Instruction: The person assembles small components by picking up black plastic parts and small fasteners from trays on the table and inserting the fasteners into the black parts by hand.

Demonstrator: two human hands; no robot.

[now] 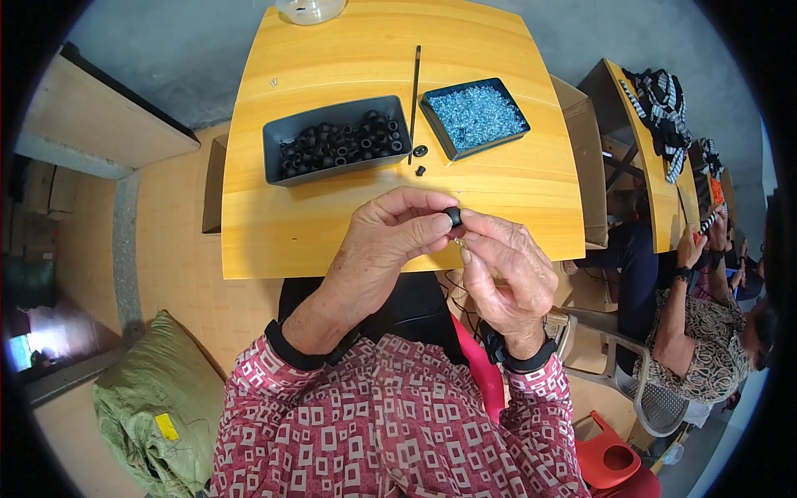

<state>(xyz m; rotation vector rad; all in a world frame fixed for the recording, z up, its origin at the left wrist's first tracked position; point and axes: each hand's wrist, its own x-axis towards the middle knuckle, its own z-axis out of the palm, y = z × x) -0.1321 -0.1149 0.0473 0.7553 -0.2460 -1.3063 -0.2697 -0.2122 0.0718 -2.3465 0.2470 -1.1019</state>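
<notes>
Over the table's near edge my two hands meet. My left hand (386, 236) pinches a small round black rubber-like piece (452, 216) between thumb and fingers. My right hand (510, 270) touches the same piece with a fingertip and pinches a tiny clear piece (460, 242) just below it. Beyond my hands stands a dark grey bin (332, 170) with many small hollow black pieces (340, 145). To its right is a dark tray (465, 153) heaped with tiny clear, bluish pieces (477, 114).
Between bin and tray a thin black rod (415, 100) lies on the yellow wooden table (365, 50), near two loose black parts (420, 151). A clear bowl (311, 8) is at the far edge. A green sack (158, 407) slumps at left; a co-worker (697, 340) sits at right.
</notes>
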